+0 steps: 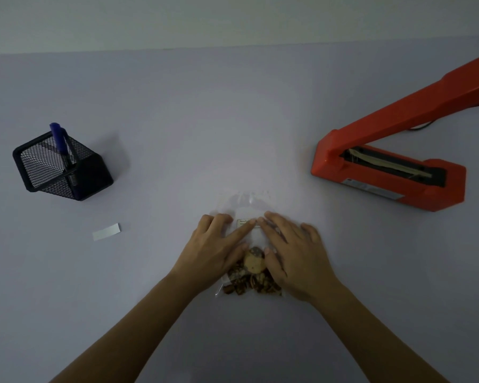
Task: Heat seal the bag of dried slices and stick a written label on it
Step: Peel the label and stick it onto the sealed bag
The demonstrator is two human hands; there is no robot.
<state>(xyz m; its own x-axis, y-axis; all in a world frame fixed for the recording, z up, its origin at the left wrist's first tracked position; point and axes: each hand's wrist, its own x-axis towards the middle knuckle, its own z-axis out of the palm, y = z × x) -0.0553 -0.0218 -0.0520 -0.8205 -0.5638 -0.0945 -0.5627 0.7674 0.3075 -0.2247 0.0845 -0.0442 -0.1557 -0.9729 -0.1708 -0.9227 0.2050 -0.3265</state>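
The bag [249, 244] is lying flat under both palms; left hand [215, 246] and right hand [293, 251] are pressing spread fingers onto its label [245, 223].

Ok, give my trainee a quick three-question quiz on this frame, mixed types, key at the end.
1. True or false: the sealer has its arm raised.
2. Where is the pen? A) on the table B) in the mesh holder C) in a hand
3. What are both hands pressing on the bag?

Key: 1 true. 2 B. 3 the label, under the left hand and right hand.
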